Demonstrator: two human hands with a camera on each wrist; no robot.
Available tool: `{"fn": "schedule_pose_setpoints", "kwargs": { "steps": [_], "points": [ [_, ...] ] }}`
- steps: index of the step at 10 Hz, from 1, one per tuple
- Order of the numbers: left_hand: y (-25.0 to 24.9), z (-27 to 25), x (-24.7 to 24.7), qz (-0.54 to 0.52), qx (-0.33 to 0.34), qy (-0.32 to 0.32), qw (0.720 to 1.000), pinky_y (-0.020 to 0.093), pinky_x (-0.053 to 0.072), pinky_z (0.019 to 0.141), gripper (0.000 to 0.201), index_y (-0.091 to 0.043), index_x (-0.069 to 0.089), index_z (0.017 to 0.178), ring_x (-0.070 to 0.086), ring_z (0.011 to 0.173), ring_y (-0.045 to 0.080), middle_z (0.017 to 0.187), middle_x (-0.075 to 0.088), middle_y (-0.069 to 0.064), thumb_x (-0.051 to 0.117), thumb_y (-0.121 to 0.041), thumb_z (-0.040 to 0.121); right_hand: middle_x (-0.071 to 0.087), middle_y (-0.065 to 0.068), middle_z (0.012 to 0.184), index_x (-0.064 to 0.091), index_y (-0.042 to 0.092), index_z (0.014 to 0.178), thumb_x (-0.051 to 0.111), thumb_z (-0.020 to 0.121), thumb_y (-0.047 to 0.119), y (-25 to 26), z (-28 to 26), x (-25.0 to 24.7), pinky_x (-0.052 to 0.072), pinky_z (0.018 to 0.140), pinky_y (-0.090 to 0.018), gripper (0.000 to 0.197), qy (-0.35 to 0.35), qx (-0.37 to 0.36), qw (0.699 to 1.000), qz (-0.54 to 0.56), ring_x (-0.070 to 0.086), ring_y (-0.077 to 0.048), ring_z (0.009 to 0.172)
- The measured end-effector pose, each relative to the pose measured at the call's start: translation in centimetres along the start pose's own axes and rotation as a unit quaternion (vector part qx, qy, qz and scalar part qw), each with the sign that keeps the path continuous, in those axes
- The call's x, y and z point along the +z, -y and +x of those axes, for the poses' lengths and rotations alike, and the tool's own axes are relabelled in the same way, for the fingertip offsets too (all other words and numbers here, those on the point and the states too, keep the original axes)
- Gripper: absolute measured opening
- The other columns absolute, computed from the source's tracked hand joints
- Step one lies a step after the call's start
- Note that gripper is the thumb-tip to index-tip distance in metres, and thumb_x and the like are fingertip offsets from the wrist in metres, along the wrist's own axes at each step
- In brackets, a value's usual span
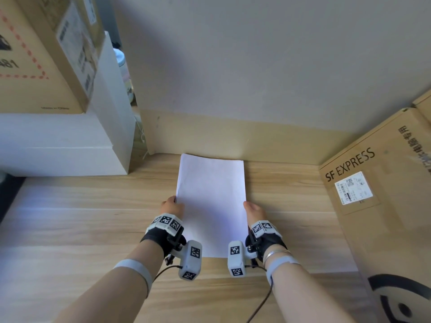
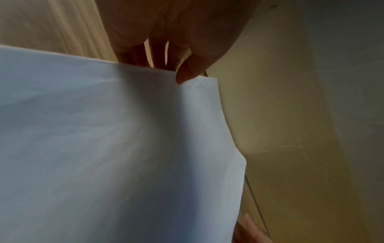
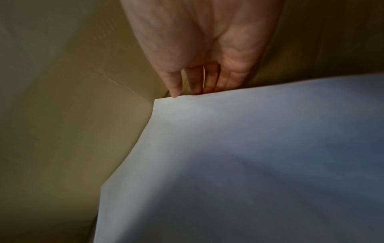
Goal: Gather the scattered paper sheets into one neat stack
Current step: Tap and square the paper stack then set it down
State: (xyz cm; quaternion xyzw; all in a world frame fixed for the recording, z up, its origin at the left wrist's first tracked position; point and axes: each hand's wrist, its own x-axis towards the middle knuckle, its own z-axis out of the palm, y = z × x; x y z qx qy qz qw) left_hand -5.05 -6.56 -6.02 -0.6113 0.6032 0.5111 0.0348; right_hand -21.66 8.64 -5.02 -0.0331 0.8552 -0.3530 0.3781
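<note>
Head view: a white stack (image 1: 211, 201) of sheets sits at centre frame on the wooden tabletop (image 1: 70, 224), its far edge near the wall. The left hand (image 1: 172, 206) holds its left edge, the right hand (image 1: 254, 212) its right edge, the stack between them.

Containers: a brown box (image 1: 373, 206) at right reads "SF EXPRESS" and carries a white shipping label too small to read; a second carton (image 1: 42, 54) at upper left, resting on a white box (image 1: 58, 145), shows "481" and a red dashed line. All appear closed, so their contents cannot be told.

Left wrist view: the left hand (image 2: 176, 32) has its thumb (image 2: 187, 74) on top of the paper (image 2: 114, 139) and its fingers (image 2: 158, 54) running behind the edge, a pinching grip the head view hides. Right wrist view: the right hand (image 3: 207, 41) likewise has its thumb (image 3: 173, 83) at the corner of the paper (image 3: 249, 156) and its fingers (image 3: 212, 77) behind the edge. Both wrist views show the sheet bowed rather than flat; whether the stack's underside touches the tabletop cannot be told.
</note>
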Motion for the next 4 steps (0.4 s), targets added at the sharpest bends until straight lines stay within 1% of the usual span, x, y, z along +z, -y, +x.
{"fn": "schedule_pose_setpoints", "kwargs": {
  "steps": [1,2,3,4],
  "points": [
    [0.1,-0.2,-0.1,0.013,0.000,0.005,1.000,0.041,0.047,0.090,0.038,0.001,0.055,0.115,0.057,0.099,0.040,0.122,0.053,0.028,0.035,-0.004,0.083,0.063,-0.014,0.110,0.058,0.001,0.123,0.045,0.096,0.024,0.3,-0.4,0.0,0.040,0.085,-0.028,0.038,0.006,-0.009,1.000,-0.015,0.055,-0.024,0.096],
    [0.1,-0.6,-0.2,0.019,-0.009,0.004,1.000,0.041,0.046,0.093,0.040,0.000,0.052,0.120,0.056,0.108,0.040,0.127,0.050,0.026,0.035,-0.005,0.084,0.056,-0.012,0.135,0.052,0.003,0.131,0.044,0.096,0.025,1.1,-1.3,-0.3,0.037,0.103,-0.031,0.042,0.021,-0.002,0.999,-0.029,0.051,-0.028,0.124],
    [0.3,-0.7,-0.4,0.024,-0.010,-0.001,1.000,0.040,0.046,0.093,0.041,0.000,0.051,0.121,0.056,0.109,0.040,0.129,0.048,0.027,0.037,-0.006,0.084,0.050,-0.011,0.141,0.048,0.004,0.134,0.044,0.096,0.027,1.1,-1.4,-0.7,0.033,0.109,-0.032,0.045,0.019,-0.014,0.999,-0.030,0.047,-0.027,0.130],
    [0.3,-1.5,-1.1,0.017,-0.021,0.001,1.000,0.038,0.043,0.096,0.051,-0.008,0.039,0.139,0.052,0.118,0.037,0.141,0.041,0.020,0.038,-0.010,0.088,0.052,-0.010,0.139,0.050,0.006,0.133,0.043,0.096,0.025,1.1,-2.2,-1.4,0.035,0.106,-0.032,0.042,-0.002,-0.031,0.999,-0.042,0.048,-0.027,0.128]
  ]
}}
